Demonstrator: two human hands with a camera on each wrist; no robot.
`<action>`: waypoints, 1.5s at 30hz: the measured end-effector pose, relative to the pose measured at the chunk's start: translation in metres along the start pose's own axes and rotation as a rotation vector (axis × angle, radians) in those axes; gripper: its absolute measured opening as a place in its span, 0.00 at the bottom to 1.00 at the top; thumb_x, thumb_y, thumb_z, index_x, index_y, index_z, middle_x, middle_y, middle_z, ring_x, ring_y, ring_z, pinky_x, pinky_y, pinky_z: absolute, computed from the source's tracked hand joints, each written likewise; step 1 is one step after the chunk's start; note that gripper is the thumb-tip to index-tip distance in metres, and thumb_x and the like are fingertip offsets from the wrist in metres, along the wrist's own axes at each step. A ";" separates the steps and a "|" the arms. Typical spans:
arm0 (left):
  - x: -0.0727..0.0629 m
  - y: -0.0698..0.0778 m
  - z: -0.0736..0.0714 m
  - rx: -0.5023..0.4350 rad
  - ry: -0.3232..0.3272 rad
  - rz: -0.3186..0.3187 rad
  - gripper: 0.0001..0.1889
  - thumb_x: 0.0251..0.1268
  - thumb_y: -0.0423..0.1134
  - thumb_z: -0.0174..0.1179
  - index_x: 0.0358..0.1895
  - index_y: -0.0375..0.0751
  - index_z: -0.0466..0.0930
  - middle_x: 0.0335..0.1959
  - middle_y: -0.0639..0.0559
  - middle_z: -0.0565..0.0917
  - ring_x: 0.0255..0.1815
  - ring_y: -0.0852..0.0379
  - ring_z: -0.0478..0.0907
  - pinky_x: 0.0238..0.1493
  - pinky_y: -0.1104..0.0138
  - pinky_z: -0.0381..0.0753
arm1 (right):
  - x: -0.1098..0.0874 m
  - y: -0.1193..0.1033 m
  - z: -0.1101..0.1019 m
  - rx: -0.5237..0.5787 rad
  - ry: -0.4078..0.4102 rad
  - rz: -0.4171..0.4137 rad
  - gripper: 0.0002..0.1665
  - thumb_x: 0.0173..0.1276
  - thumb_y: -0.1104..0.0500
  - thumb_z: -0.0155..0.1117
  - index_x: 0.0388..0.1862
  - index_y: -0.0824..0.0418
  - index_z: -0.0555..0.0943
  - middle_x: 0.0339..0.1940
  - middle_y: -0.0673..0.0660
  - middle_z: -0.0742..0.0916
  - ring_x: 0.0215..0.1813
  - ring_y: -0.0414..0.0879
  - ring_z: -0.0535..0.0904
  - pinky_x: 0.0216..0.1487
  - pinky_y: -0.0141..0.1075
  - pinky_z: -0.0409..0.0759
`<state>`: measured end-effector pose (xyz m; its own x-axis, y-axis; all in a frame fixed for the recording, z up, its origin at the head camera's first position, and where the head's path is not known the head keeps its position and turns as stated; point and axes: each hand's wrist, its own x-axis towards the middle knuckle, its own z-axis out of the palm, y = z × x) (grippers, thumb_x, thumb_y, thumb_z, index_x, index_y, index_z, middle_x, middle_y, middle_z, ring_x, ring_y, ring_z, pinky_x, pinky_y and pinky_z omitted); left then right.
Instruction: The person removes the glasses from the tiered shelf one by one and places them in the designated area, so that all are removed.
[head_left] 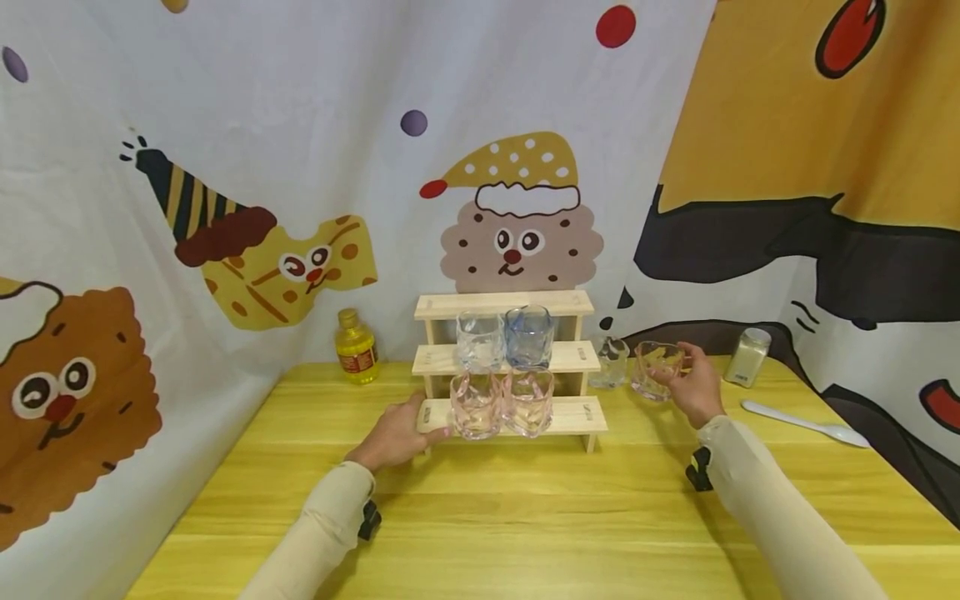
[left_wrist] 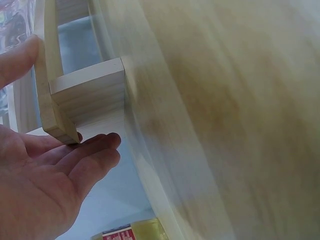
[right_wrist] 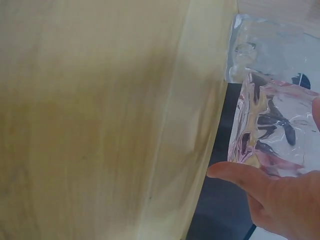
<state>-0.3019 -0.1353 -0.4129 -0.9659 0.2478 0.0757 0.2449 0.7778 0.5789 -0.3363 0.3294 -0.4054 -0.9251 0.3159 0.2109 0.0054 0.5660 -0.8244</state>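
A three-tier wooden stand (head_left: 577,410) stands mid-table. Two pink-tinted glasses (head_left: 477,408) are on its lowest step; a clear glass (head_left: 480,343) and a blue glass (head_left: 529,340) are side by side on the middle one. My left hand (head_left: 397,432) grips the left end of the lowest step; in the left wrist view its thumb (left_wrist: 20,62) lies on one face of the board, the fingers at the end and beneath. To the right of the stand, my right hand (head_left: 696,387) holds another pink-tinted glass (right_wrist: 275,130) by its side, next to a second clear glass (head_left: 611,367).
A bottle of yellow liquid (head_left: 356,348) stands at the table's back left. On the right are a jar of pale contents (head_left: 747,358) and a white spoon (head_left: 806,423). Printed cloth (head_left: 315,133) hangs behind and beside the wooden table (head_left: 487,517).
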 end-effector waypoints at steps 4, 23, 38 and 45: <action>0.001 -0.002 0.000 0.011 0.002 0.000 0.41 0.60 0.57 0.69 0.69 0.34 0.67 0.46 0.42 0.85 0.37 0.55 0.79 0.39 0.61 0.78 | 0.004 0.000 0.003 0.008 0.003 0.027 0.48 0.69 0.61 0.68 0.80 0.67 0.53 0.59 0.71 0.72 0.49 0.55 0.69 0.34 0.36 0.71; 0.001 -0.002 0.001 0.017 -0.004 -0.012 0.45 0.60 0.58 0.69 0.72 0.33 0.64 0.52 0.37 0.85 0.43 0.52 0.82 0.47 0.56 0.81 | 0.023 0.013 0.009 -0.012 0.045 0.122 0.49 0.68 0.59 0.68 0.80 0.68 0.54 0.67 0.76 0.71 0.62 0.66 0.69 0.54 0.54 0.75; 0.002 -0.005 -0.001 -0.003 0.009 0.003 0.42 0.59 0.58 0.70 0.70 0.34 0.67 0.48 0.40 0.85 0.38 0.54 0.80 0.40 0.60 0.78 | 0.033 0.006 0.013 -0.107 -0.077 0.112 0.52 0.72 0.56 0.63 0.81 0.70 0.44 0.72 0.78 0.66 0.69 0.72 0.66 0.66 0.62 0.71; 0.003 -0.002 0.001 -0.015 0.014 0.008 0.42 0.59 0.57 0.70 0.69 0.34 0.67 0.46 0.41 0.85 0.37 0.55 0.79 0.39 0.61 0.78 | 0.023 -0.012 0.003 -0.230 -0.134 0.051 0.58 0.71 0.53 0.64 0.81 0.71 0.36 0.74 0.83 0.60 0.72 0.79 0.58 0.68 0.67 0.65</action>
<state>-0.3049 -0.1361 -0.4147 -0.9651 0.2453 0.0919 0.2511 0.7669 0.5906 -0.3585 0.3273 -0.3923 -0.9633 0.2534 0.0885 0.1248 0.7150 -0.6879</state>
